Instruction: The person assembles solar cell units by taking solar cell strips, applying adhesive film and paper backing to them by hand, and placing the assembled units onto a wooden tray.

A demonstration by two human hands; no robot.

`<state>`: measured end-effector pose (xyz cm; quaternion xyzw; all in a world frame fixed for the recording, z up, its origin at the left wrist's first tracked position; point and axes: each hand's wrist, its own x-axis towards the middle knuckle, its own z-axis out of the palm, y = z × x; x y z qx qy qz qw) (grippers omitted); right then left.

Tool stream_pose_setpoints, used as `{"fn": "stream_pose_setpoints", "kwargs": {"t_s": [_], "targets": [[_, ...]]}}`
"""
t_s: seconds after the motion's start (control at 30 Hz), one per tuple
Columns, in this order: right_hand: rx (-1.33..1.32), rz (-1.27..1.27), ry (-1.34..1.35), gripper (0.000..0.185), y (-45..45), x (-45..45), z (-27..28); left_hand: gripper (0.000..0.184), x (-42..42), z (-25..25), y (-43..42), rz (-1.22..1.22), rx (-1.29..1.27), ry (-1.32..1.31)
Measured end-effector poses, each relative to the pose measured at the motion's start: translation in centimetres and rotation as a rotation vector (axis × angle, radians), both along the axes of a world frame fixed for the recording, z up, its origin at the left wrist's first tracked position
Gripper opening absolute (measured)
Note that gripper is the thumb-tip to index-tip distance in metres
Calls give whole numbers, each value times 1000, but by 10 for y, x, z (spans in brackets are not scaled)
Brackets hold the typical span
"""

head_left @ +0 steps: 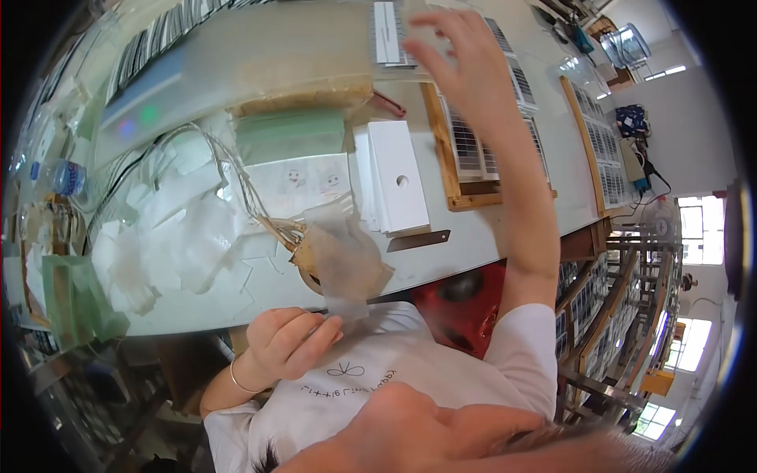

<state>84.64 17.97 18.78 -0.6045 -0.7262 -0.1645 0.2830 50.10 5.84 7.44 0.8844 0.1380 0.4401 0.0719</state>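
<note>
My left hand [290, 345], with a bracelet on the wrist, is close to my chest. Its fingers are closed on the lower end of a translucent strip [341, 264], which hangs up over the table edge in front of a tan piece [306, 251] with cables running to it. Far forward, my right hand [461, 55] is stretched out with its fingers apart and slightly blurred, holding nothing I can see. Just left of its fingertips lies a white strip [386, 33] on dark-lined panels. Below the right forearm is a wooden-framed tray [438, 150] of dark cells.
A stack of white cards [398, 177] with a hole lies mid-table, beside a dark metal strip [418, 241]. Crumpled clear film [201, 236] and cables cover the left side. A large translucent cover [260, 55] stands at the back. Racks [615, 315] stand at right.
</note>
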Motion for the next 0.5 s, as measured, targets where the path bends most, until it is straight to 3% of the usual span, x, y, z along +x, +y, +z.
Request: {"fn": "stream_pose_setpoints", "kwargs": {"t_s": [0.07, 0.17, 0.23, 0.37, 0.43, 0.5], "targets": [[-247, 30, 132, 73, 57, 38, 2, 25, 1, -1, 0, -1, -7, 3], [-353, 81, 139, 65, 109, 57, -11, 28, 0, -1, -3, 6, -11, -7], [-352, 107, -74, 56, 125, 60, -16, 30, -4, 1, -4, 49, -18, 0], [-298, 87, -54, 42, 137, 61, -13, 31, -12, 2, -2, 52, -55, -1], [-49, 184, 235, 32, 139, 64, -15, 32, -13, 3, -1, 39, -38, 22], [-52, 207, 355, 26, 102, 40, 24, 33, -14, 7, 0, 28, -25, 31]]}}
